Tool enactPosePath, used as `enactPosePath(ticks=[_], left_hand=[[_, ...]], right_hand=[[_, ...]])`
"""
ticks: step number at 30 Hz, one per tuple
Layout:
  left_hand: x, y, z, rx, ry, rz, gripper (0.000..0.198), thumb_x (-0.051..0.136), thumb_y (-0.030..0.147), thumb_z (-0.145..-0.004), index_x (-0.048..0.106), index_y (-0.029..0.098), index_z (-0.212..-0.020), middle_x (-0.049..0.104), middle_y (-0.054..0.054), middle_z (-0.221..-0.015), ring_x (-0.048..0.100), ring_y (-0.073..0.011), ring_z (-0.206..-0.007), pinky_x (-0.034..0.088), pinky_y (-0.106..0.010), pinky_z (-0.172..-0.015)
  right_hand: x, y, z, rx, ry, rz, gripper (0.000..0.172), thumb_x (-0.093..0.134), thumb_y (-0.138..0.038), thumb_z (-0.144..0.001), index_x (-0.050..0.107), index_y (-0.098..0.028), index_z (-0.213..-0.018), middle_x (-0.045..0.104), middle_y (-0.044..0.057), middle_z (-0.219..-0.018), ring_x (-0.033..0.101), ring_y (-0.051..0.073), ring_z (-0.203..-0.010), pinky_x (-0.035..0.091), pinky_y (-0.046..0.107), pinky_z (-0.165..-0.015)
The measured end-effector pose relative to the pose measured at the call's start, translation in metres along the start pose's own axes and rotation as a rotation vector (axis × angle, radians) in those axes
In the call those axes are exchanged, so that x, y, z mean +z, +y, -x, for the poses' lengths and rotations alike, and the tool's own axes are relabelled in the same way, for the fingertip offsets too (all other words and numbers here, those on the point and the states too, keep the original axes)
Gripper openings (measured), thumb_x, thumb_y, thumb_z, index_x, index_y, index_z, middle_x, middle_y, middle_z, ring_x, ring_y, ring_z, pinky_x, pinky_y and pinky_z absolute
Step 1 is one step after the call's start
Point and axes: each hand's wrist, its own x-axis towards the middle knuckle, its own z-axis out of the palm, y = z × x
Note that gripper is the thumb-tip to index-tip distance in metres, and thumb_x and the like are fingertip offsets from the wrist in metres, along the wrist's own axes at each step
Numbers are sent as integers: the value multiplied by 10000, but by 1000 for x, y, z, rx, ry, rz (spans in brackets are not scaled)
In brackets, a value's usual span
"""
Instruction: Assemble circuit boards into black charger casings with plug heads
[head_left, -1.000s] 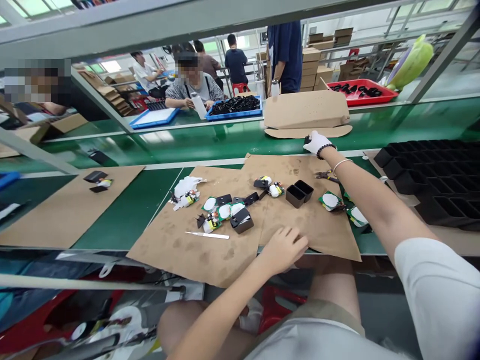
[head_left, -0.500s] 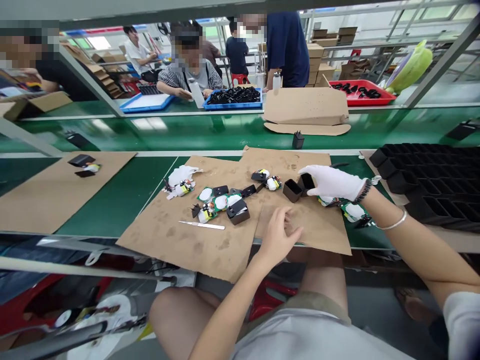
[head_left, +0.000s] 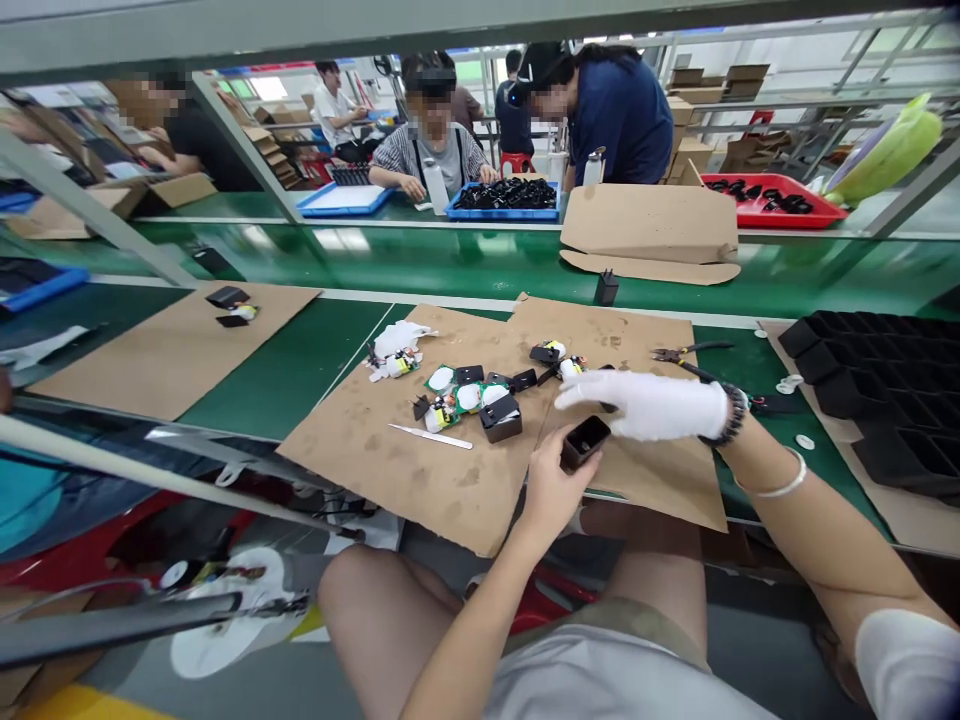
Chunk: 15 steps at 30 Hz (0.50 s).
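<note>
My bare left hand [head_left: 551, 475] grips a small black plastic charger case [head_left: 586, 441], its open top facing up. Just above it, my white-gloved right hand [head_left: 637, 405] stretches its fingers leftward, with nothing visible in them. Under the glove's upper edge, a dark part is mostly hidden. Beyond the gloved fingertips lie a circuit board assembly [head_left: 573, 367] and another one with a black cover [head_left: 547, 352]. To the left, a black case with white inside [head_left: 501, 418] stands beside round-topped green circuit boards [head_left: 469, 398]. White-handled tweezers [head_left: 431, 436] lie in front of them.
Cardboard sheets [head_left: 420, 500] cover the green bench. Pliers [head_left: 679, 353] lie behind my right hand, near rows of black cases [head_left: 862, 370] at right. A black charger [head_left: 607, 288] stands at the back. Co-workers sit across, by a blue tray [head_left: 502, 212] of black parts.
My left hand, empty before, has closed on a black case. My right hand has come off the cases and extends its fingers leftward. The view has shifted, and the pliers show more fully.
</note>
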Motion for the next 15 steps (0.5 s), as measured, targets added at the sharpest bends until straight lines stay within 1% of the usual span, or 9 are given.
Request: enactPosePath(ticks=[2, 3, 4, 5, 7, 10, 12, 13, 15], left_hand=[[8, -2, 0, 29, 87, -78, 478, 699, 223, -859, 592, 211, -1325, 720, -129, -1290, 668, -312, -1251, 532, -522, -1096], [11, -1, 1, 38, 110, -129, 557, 691, 226, -863, 533, 228, -1397, 700, -130, -1333, 626, -326, -1317, 495, -551, -1140], [13, 0, 1, 42, 116, -181, 634, 694, 226, -858, 474, 237, -1452, 684, -132, -1362, 579, -339, -1374, 448, -582, -1182], [14, 2, 2, 43, 104, -224, 705, 704, 220, -845, 420, 239, -1491, 672, -135, -1381, 543, -350, -1411, 405, -608, -1213], [12, 5, 3, 41, 31, -255, 843, 736, 203, -806, 326, 231, -1542, 630, -147, -1437, 508, -360, -1442, 346, -636, -1246], [1, 10, 4, 46, -111, -235, 983, 785, 217, -761, 233, 218, -1575, 521, -171, -1546, 469, -356, -1474, 312, -637, -1264], [-6, 11, 4, 51, -190, -239, 971, 782, 241, -774, 232, 222, -1573, 487, -169, -1575, 415, -354, -1513, 259, -641, -1284], [-9, 12, 4, 52, -219, -243, 948, 773, 244, -786, 240, 229, -1570, 480, -162, -1582, 397, -351, -1525, 221, -643, -1296], [-12, 12, 4, 50, -258, -240, 905, 754, 243, -807, 256, 244, -1562, 468, -151, -1596, 383, -341, -1536, 159, -637, -1314]], right_hand=[[-4, 15, -21, 244, 25, 163, 627, 497, -19, -784, 603, -230, -1366, 575, 98, -1472, 586, 277, -1323, 511, 389, -1055], [-5, 20, -32, 320, 22, 212, 574, 512, -40, -792, 627, -217, -1326, 595, 117, -1433, 627, 288, -1246, 533, 366, -973], [-5, 25, -42, 352, 6, 236, 511, 535, -62, -793, 657, -211, -1266, 623, 127, -1376, 660, 286, -1160, 538, 340, -890], [-4, 30, -51, 350, -17, 241, 454, 566, -77, -779, 685, -210, -1196, 648, 128, -1312, 677, 278, -1081, 527, 317, -819], [0, 37, -65, 322, -67, 228, 372, 617, -73, -720, 717, -217, -1049, 681, 104, -1192, 678, 253, -985, 487, 288, -744], [2, 46, -75, 305, -89, 159, 220, 627, -73, -688, 700, -195, -856, 693, 89, -1039, 652, 235, -912, 454, 295, -736], [-3, 51, -75, 291, -71, 53, 132, 635, -93, -686, 664, -185, -777, 689, 72, -936, 630, 215, -862, 452, 306, -759], [-8, 54, -72, 282, -54, -20, 114, 647, -112, -684, 651, -185, -771, 683, 58, -893, 616, 201, -833, 456, 310, -772], [-20, 60, -64, 263, -3, -206, 135, 681, -187, -700, 636, -193, -827, 672, 29, -857, 599, 179, -800, 477, 317, -801]])
